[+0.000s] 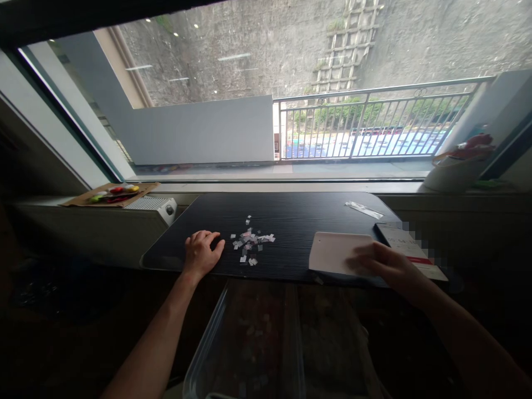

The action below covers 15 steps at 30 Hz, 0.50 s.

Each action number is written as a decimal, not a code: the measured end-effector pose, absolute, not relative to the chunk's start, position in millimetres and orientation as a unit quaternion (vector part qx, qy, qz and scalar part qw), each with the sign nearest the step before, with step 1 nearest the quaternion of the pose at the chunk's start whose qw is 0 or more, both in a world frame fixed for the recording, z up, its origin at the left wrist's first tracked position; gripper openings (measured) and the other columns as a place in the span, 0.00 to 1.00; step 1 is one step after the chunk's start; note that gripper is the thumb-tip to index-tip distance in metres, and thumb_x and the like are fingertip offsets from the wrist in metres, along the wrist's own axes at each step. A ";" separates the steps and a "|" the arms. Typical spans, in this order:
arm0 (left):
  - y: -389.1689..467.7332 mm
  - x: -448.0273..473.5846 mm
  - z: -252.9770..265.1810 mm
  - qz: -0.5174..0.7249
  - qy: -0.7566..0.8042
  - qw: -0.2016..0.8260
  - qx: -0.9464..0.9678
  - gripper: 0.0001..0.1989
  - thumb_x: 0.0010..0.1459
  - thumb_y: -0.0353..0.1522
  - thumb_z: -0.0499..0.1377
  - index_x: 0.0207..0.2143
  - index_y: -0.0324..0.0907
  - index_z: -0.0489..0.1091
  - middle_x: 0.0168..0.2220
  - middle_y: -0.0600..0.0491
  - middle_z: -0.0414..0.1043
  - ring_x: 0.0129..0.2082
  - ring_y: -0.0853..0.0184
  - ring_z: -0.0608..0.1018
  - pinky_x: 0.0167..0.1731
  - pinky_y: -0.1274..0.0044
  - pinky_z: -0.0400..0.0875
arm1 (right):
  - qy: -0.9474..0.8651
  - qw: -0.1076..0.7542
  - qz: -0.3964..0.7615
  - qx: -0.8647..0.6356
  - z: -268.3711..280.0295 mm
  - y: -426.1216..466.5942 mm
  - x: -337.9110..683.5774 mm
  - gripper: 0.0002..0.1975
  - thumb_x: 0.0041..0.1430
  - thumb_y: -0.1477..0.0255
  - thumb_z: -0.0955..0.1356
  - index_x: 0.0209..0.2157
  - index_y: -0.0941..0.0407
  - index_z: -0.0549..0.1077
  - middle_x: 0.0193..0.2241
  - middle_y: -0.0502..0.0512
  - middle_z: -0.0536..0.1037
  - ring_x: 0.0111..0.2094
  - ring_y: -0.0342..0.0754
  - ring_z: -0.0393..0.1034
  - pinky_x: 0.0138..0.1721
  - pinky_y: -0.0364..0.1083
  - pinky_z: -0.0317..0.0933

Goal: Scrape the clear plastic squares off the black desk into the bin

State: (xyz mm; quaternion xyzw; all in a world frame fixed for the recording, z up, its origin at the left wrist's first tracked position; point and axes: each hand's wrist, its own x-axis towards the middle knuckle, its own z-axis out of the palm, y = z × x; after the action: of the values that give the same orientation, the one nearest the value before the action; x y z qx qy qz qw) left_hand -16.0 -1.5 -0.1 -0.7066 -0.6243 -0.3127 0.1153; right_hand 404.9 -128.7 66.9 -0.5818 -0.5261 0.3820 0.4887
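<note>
My left hand (203,252) rests on the dark table at the left, fingers loosely bent and thumb apart, with nothing in it. Just to its right lies a loose pile of small clear and whitish square pieces (250,239). On the right, my right hand (384,263) is over the right end of a flat white board (336,252) with rounded corners and a small hole in one corner. Its fingers are smeared by motion, so I cannot tell whether they grip the board, touch it or hold something small.
The black wood-grain table (291,216) stands against the window. A clear plastic strip (363,209) lies at its back right, and a flat box with a red stripe (415,252) at its right edge. Below the front edge is a clear plastic bin (203,338) with small pieces inside.
</note>
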 end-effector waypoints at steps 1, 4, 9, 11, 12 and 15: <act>-1.2 -16.4 -0.2 -0.312 -0.625 0.114 -0.707 0.14 0.56 0.40 0.56 0.39 0.47 0.79 0.43 0.47 0.79 0.48 0.52 0.76 0.50 0.61 0.68 | -0.524 0.487 0.384 -0.584 66.2 -129.5 406.9 0.21 0.47 0.52 0.76 0.36 0.53 0.78 0.34 0.55 0.87 0.39 0.58 0.83 0.44 0.55 0.76; -0.9 -16.8 -0.2 -0.311 -0.626 0.110 -0.706 0.14 0.56 0.40 0.56 0.39 0.47 0.78 0.43 0.46 0.79 0.49 0.52 0.76 0.51 0.61 0.68 | -0.517 0.480 0.397 -0.587 66.6 -135.4 413.4 0.20 0.46 0.54 0.77 0.36 0.52 0.80 0.34 0.54 0.87 0.39 0.57 0.83 0.43 0.53 0.76; -2.2 -15.1 2.3 -0.314 -0.626 0.100 -0.707 0.14 0.56 0.40 0.56 0.39 0.47 0.78 0.42 0.46 0.79 0.49 0.51 0.76 0.52 0.60 0.68 | -0.508 0.479 0.407 -0.589 72.0 -141.8 416.0 0.15 0.46 0.57 0.77 0.34 0.50 0.81 0.34 0.52 0.87 0.38 0.57 0.83 0.42 0.53 0.76; -2.7 -14.2 3.6 -0.316 -0.625 0.095 -0.708 0.14 0.56 0.40 0.56 0.39 0.46 0.78 0.43 0.45 0.79 0.49 0.51 0.76 0.52 0.60 0.67 | -0.512 0.481 0.398 -0.590 73.7 -142.6 415.3 0.15 0.46 0.56 0.77 0.33 0.49 0.81 0.33 0.52 0.87 0.38 0.58 0.83 0.41 0.54 0.76; -2.9 -13.7 4.1 -0.317 -0.625 0.093 -0.707 0.14 0.56 0.39 0.56 0.39 0.45 0.79 0.43 0.45 0.78 0.49 0.50 0.76 0.52 0.59 0.67 | -0.515 0.480 0.394 -0.590 74.2 -143.2 415.0 0.15 0.46 0.56 0.77 0.33 0.50 0.81 0.33 0.52 0.87 0.37 0.58 0.83 0.41 0.54 0.76; -4.4 -12.0 5.0 -0.313 -0.629 0.092 -0.705 0.14 0.56 0.38 0.57 0.39 0.44 0.79 0.43 0.44 0.78 0.49 0.50 0.76 0.52 0.59 0.67 | -0.514 0.480 0.395 -0.591 74.3 -146.2 411.3 0.18 0.44 0.54 0.78 0.34 0.50 0.81 0.33 0.53 0.87 0.37 0.58 0.83 0.40 0.53 0.77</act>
State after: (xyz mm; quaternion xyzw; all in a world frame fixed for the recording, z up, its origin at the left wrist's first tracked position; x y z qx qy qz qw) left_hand -12.0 -4.4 5.0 -0.7053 -0.6292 -0.3133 0.0919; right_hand 411.3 -146.2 74.3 -0.5910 -0.5141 0.3953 0.4797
